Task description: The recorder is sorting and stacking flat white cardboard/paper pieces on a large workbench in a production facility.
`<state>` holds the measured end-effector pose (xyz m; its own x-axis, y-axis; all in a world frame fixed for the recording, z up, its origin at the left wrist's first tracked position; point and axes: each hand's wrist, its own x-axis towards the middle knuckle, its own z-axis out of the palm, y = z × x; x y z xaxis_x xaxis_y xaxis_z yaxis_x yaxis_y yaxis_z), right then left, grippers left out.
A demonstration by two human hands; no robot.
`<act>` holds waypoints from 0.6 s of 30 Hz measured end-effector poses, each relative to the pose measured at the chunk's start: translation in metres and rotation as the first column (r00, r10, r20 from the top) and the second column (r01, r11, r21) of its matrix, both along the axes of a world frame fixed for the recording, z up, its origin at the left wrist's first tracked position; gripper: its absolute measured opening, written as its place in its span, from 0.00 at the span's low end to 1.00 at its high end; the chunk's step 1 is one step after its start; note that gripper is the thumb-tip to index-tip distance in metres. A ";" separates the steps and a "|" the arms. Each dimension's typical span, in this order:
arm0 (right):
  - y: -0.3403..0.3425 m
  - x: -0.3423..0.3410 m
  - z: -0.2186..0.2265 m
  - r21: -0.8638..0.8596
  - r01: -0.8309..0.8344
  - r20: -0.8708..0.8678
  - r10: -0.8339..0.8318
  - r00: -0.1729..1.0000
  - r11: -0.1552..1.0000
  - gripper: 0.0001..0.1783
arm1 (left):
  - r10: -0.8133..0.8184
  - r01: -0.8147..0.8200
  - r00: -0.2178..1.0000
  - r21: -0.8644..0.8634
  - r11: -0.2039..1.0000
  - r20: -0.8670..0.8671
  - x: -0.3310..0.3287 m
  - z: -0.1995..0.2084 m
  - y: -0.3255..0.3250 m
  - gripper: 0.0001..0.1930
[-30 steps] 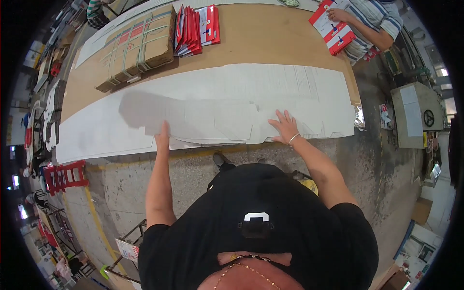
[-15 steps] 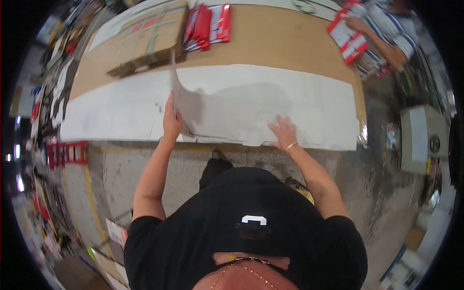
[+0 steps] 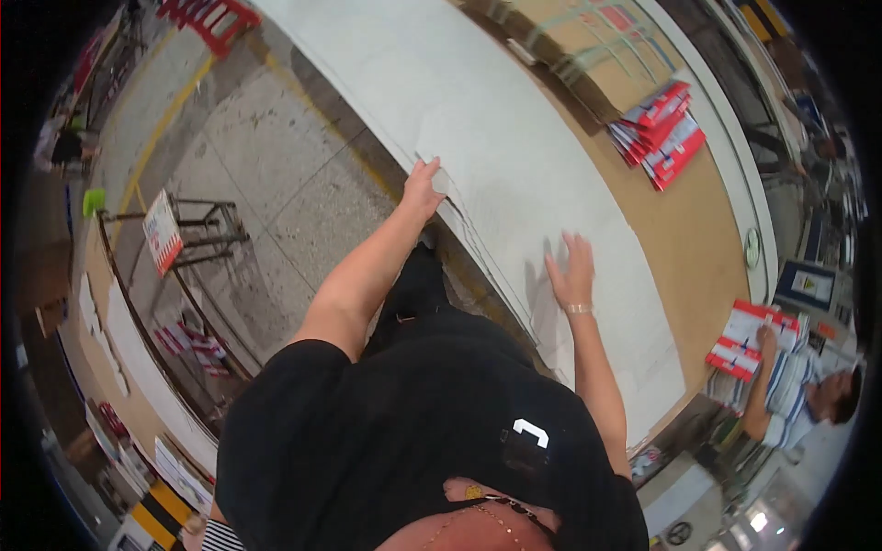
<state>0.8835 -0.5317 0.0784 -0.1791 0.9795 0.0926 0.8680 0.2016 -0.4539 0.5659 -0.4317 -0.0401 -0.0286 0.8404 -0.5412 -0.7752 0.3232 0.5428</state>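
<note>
A long white cardboard sheet [image 3: 537, 156] lies over the table along its near side, with several ragged layers showing at its edge. At that edge is my left hand [image 3: 423, 191], its thumb and fingers closed around a small part of the cardboard. My right hand [image 3: 573, 274] is over the sheet farther right, fingers stretched out and nothing in them. Whether its palm presses on the cardboard, I cannot tell.
Beyond the sheet, brown board covers the table, bearing a taped carton [image 3: 611, 55] and red-and-white packets [image 3: 663, 138]. A co-worker in a striped shirt [image 3: 786, 395] holds similar packets [image 3: 749, 340] at right. A stool [image 3: 207, 225] and red rack [image 3: 209, 20] stand at left.
My view has turned, so the table now runs diagonally. The cardboard piece that my left hand held upright now lies down. My right hand remains spread over the white sheet.
</note>
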 end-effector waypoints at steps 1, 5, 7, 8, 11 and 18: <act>0.039 -0.018 -0.010 0.008 -0.048 -0.022 0.048 0.999 0.999 0.31 | -0.053 0.052 0.999 -0.024 0.998 -0.009 0.002 0.015 0.001 0.15; 0.177 -0.101 -0.042 -0.041 -0.061 -0.084 0.057 0.995 0.997 0.30 | -0.019 0.005 0.996 -0.162 0.987 -0.086 -0.008 0.024 0.006 0.13; 0.214 -0.122 -0.063 -0.047 -0.041 -0.028 0.040 0.999 0.998 0.29 | -0.026 0.004 0.995 -0.215 0.977 -0.100 -0.006 0.044 0.008 0.14; 0.227 -0.135 -0.069 -0.076 0.016 -0.014 -0.017 1.000 0.997 0.28 | -0.028 -0.005 0.992 -0.254 0.967 -0.125 -0.007 0.045 0.008 0.15; 0.235 -0.159 -0.080 -0.115 0.074 -0.008 -0.075 0.997 0.991 0.27 | -0.088 0.057 0.992 -0.303 0.951 -0.090 -0.014 0.042 0.009 0.20; 0.235 -0.162 -0.075 -0.316 0.196 -0.238 -0.278 0.931 0.928 0.22 | -0.166 0.121 0.978 -0.295 0.948 -0.131 -0.022 0.037 0.007 0.21</act>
<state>0.7216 -0.2971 0.0038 0.0540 0.9818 -0.1822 0.7068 -0.1665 -0.6875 0.5444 -0.4252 -0.0036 -0.0197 0.6537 -0.7565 -0.6248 0.5826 0.5198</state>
